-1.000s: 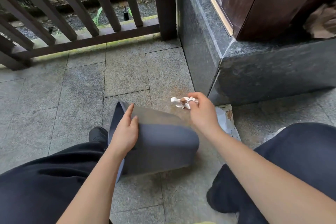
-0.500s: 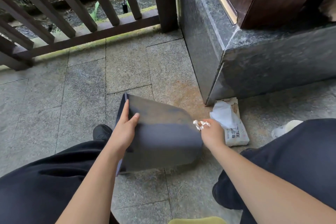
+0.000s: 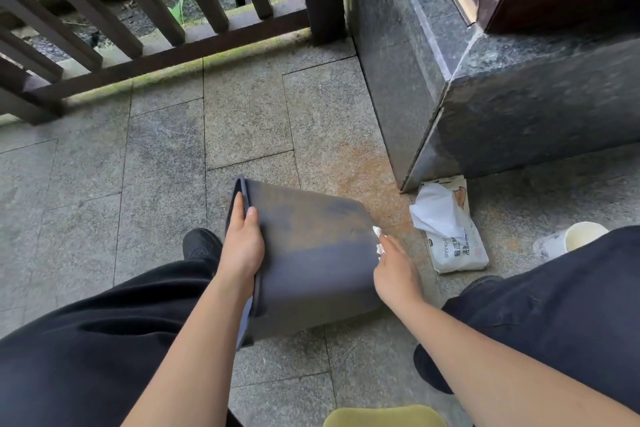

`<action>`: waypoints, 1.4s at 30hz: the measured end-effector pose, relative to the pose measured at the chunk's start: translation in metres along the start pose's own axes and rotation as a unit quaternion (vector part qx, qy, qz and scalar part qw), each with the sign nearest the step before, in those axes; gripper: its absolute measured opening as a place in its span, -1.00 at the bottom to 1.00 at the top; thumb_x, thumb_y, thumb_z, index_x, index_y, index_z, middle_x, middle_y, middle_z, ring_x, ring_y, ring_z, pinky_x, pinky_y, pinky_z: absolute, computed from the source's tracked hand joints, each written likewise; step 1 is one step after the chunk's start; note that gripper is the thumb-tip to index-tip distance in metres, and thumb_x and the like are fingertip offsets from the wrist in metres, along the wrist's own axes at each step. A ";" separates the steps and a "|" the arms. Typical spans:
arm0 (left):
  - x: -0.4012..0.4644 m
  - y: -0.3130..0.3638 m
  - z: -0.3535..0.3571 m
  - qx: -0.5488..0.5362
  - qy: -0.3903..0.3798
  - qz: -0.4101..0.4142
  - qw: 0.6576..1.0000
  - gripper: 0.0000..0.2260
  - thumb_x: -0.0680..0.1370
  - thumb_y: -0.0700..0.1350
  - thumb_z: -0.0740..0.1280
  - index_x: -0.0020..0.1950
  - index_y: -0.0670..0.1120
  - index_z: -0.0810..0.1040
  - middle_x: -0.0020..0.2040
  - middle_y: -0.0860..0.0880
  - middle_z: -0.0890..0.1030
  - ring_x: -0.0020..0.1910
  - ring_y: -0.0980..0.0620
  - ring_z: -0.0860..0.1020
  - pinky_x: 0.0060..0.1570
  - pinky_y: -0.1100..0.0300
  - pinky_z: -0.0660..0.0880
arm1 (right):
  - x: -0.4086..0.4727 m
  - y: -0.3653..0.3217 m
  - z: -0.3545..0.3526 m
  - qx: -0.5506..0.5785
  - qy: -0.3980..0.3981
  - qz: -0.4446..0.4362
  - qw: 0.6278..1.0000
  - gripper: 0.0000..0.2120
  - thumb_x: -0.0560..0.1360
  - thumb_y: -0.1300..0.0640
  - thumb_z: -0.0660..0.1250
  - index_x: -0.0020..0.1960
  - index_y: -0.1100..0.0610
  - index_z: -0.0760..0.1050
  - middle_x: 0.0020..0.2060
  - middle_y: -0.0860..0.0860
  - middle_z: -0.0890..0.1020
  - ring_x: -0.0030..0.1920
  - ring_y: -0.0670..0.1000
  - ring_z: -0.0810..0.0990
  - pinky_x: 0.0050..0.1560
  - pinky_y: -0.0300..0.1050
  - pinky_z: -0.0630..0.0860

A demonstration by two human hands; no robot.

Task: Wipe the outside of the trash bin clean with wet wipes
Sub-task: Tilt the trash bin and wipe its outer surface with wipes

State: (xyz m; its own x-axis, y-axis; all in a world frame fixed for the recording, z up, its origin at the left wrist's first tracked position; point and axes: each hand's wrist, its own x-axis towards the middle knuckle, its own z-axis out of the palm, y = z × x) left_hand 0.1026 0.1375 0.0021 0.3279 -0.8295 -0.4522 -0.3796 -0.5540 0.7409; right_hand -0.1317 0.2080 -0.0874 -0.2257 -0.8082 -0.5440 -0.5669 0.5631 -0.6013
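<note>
- A person crouches on grey stone paving, seen from a head camera looking down past two bare forearms and dark trouser legs.
- A dark blue-grey plastic trash bin (image 3: pixel 311 253) lies on its side between the knees, its open mouth under the left hand and its base end against the right hand.
- The left hand (image 3: pixel 242 246) clamps the bin's rim (image 3: pixel 246 204): the fingers hook inside the mouth while the thumb lies flat on the outer wall.
- The right hand (image 3: pixel 394 270) is closed around a crumpled white wet wipe (image 3: pixel 378 239), pressed to the bin's base edge; only a scrap of wipe shows past the fingers.
- The upper half of the wall, farther from both hands, looks dusty and brownish; the half nearer the wrists looks darker and cleaner.
- Judgement: to wipe well, the left hand should brace the rim firmly so the bin cannot roll, while the right hand drags the wipe in overlapping strokes across the dusty band, then turns the bin.
- An opened wet wipe pack (image 3: pixel 453 236), one sheet pulled up, lies on the paving just beyond the right hand for a fresh wipe.
</note>
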 end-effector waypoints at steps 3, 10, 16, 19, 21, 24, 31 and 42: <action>0.001 -0.001 -0.002 -0.002 -0.006 0.010 1.000 -0.56 0.71 0.04 0.07 0.61 0.14 0.14 0.51 0.19 0.25 0.43 0.23 0.20 0.36 0.29 0.07 | -0.007 -0.019 0.007 -0.011 -0.030 -0.026 0.999 -0.46 0.64 0.26 0.01 0.58 -0.05 0.14 0.57 -0.12 0.17 0.58 0.01 0.06 0.54 0.08 0.11; 0.003 0.004 0.009 -0.025 -0.010 0.019 0.999 -0.58 0.72 -0.06 0.08 0.59 0.11 0.22 0.46 0.14 0.34 0.36 0.25 0.29 0.31 0.33 0.17 | -0.080 -0.123 0.036 0.086 -0.102 -0.297 0.945 -0.46 0.61 0.13 0.01 0.59 0.02 0.08 0.51 -0.03 0.32 0.48 -0.16 0.10 0.54 -0.18 -0.15; -0.001 -0.007 0.019 -0.092 0.002 -0.025 0.995 -0.58 0.72 -0.12 0.08 0.59 0.06 0.22 0.46 0.06 0.39 0.25 0.19 0.49 0.27 0.26 0.41 | -0.059 -0.099 0.023 -0.059 -0.062 -0.390 0.917 -0.46 0.54 0.23 0.17 0.52 0.10 0.29 0.39 -0.02 0.49 0.43 -0.01 0.40 0.56 0.16 0.01; -0.008 -0.015 0.035 -0.112 -0.020 -0.035 0.993 -0.56 0.71 -0.13 0.07 0.59 0.12 0.19 0.40 0.15 0.40 0.12 0.36 0.48 0.02 0.47 0.44 | -0.039 -0.071 0.017 -0.111 -0.011 -0.345 0.932 -0.46 0.51 0.22 0.17 0.48 -0.03 0.38 0.39 -0.13 0.49 0.41 0.01 0.41 0.55 0.19 0.02; -0.010 -0.015 0.044 -0.122 -0.015 -0.046 0.991 -0.55 0.71 -0.10 0.07 0.59 0.17 0.18 0.43 0.19 0.38 0.26 0.23 0.47 0.22 0.27 0.43 | -0.017 -0.052 0.006 -0.132 0.036 -0.279 0.950 -0.47 0.54 0.22 0.15 0.47 -0.08 0.38 0.40 -0.18 0.47 0.43 0.00 0.37 0.55 0.17 0.01; -0.010 -0.010 0.047 -0.102 0.017 -0.038 0.994 -0.56 0.70 -0.07 0.08 0.59 0.15 0.19 0.46 0.19 0.35 0.40 0.14 0.37 0.45 0.08 0.27 | 0.019 -0.025 -0.018 -0.160 0.091 -0.137 0.973 -0.50 0.55 0.26 0.16 0.43 -0.07 0.42 0.35 -0.09 0.53 0.42 0.08 0.37 0.48 0.16 0.15; -0.014 0.004 0.036 -0.020 0.018 0.028 0.999 -0.58 0.71 -0.02 0.09 0.58 0.14 0.22 0.32 0.31 0.31 0.30 0.29 0.30 0.27 0.34 0.17 | -0.017 -0.057 -0.004 -0.052 -0.011 -0.147 0.988 -0.41 0.50 0.37 0.10 0.49 0.02 0.33 0.36 0.02 0.49 0.32 0.16 0.45 0.30 0.01 0.40; -0.016 0.001 0.028 -0.065 0.030 -0.088 0.994 -0.63 0.70 -0.07 0.07 0.52 0.08 0.29 0.04 0.03 0.55 -0.24 0.09 0.46 -0.51 0.31 0.42 | -0.038 -0.085 -0.003 0.056 -0.015 -0.206 0.977 -0.73 0.58 0.11 0.21 0.26 -0.04 0.48 0.09 0.05 0.65 0.10 0.18 0.56 0.13 0.03 0.48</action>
State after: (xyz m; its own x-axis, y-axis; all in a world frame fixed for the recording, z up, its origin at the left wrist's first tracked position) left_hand 0.0732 0.1478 -0.0036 0.4315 -0.7128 -0.5529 -0.1974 -0.6727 0.7131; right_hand -0.0768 0.1903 -0.0136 0.0277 -0.9658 -0.2580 -0.5141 0.2076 -0.8322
